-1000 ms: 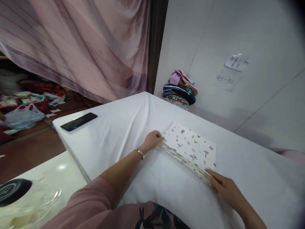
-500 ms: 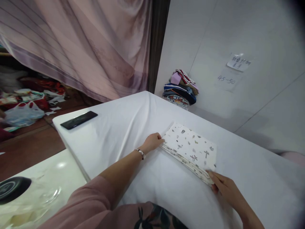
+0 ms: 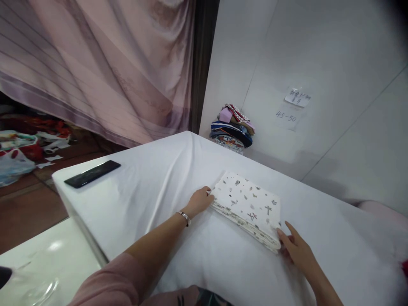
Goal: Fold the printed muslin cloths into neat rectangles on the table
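A folded white cloth (image 3: 247, 202) with a print of small grey and brown plant shapes lies flat on the white-covered table (image 3: 137, 191). Its layered folds show along the near edge. My left hand (image 3: 198, 201), with a bracelet at the wrist, grips the cloth's left corner between thumb and fingers. At the right corner is my right hand (image 3: 298, 253), its thumb against the cloth's edge and its index finger raised away. The other fingers of that hand are curled beside the corner and partly hidden.
A black phone (image 3: 93, 174) rests on the table's far left. Beyond the far edge, folded clothes (image 3: 232, 127) are stacked by the wall with handwritten notes (image 3: 291, 108). A pink curtain (image 3: 127, 72) hangs behind. Lower left, a pale surface (image 3: 60, 246) holds clear plastic.
My right hand has loosened from the cloth's right corner, its index finger lifting off. My left hand keeps its hold. The whole view has shifted slightly.
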`<state>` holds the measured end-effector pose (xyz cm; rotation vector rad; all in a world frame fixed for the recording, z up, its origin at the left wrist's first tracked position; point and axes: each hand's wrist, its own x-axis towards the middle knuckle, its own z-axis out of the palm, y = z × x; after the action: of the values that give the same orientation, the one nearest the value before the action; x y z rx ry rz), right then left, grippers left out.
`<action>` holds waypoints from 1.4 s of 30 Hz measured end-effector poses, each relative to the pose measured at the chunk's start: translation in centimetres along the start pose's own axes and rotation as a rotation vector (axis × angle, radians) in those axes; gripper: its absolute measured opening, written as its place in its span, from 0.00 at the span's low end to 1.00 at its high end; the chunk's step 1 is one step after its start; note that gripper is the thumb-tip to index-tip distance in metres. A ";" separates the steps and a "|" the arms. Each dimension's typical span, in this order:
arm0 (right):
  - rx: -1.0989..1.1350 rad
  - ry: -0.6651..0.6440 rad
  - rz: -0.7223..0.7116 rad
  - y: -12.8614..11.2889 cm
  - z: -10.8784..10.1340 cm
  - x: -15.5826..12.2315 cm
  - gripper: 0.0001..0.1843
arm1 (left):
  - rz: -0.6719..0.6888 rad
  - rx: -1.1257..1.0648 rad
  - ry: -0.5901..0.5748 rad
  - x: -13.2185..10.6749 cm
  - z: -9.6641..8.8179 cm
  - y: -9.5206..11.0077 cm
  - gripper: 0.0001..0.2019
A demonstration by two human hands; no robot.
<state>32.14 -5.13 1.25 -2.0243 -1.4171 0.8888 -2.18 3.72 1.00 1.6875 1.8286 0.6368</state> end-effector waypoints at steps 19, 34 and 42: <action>-0.472 0.203 -0.435 -1.6 -0.7 1.6 0.34 | 0.454 0.223 0.056 -2.1 0.4 4.8 0.27; -0.777 0.027 -0.425 -1.8 3.9 6.1 0.36 | 0.428 0.383 -0.189 1.1 4.2 4.7 0.35; -0.761 0.079 -0.399 -4.0 2.3 9.0 0.34 | 0.463 0.445 -0.083 5.0 4.7 6.9 0.34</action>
<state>30.10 4.79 0.63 -2.0923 -2.2337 0.0823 5.82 9.19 1.83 2.4313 1.6058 0.3387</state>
